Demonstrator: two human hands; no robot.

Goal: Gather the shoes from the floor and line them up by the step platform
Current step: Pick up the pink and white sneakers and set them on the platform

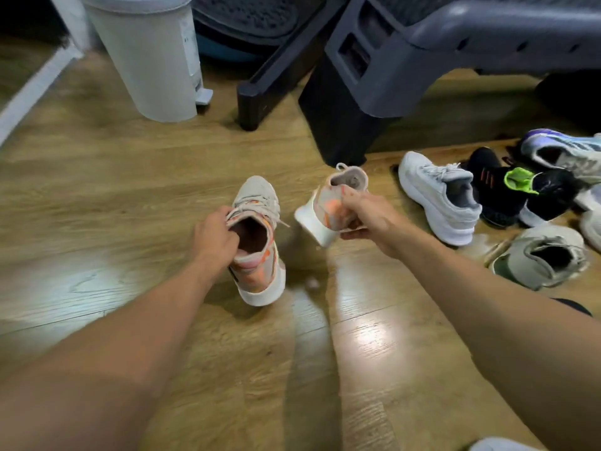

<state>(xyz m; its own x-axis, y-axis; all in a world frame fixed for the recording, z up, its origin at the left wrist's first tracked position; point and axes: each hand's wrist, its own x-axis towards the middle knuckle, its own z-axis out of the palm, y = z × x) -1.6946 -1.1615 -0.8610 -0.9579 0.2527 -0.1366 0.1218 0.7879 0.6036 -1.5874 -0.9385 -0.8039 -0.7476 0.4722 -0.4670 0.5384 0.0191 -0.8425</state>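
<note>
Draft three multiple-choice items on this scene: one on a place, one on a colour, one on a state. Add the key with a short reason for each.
1. Where does the white bin stand?
A. Left of the dark step platform
B. Among the loose shoes on the right
C. Between the two hands

2. What colour are the accents on the left-hand shoe and the right-hand shoe?
A. Blue
B. Orange
C. Green

3. What is the right hand doing?
A. Lying flat on the floor
B. Pointing at the bin
C. Gripping a shoe

Key:
1 A: the bin stands to the left of the platform's legs.
2 B: orange patches show on both pale uppers.
3 C: its fingers curl round the side of the right-hand shoe.
</note>
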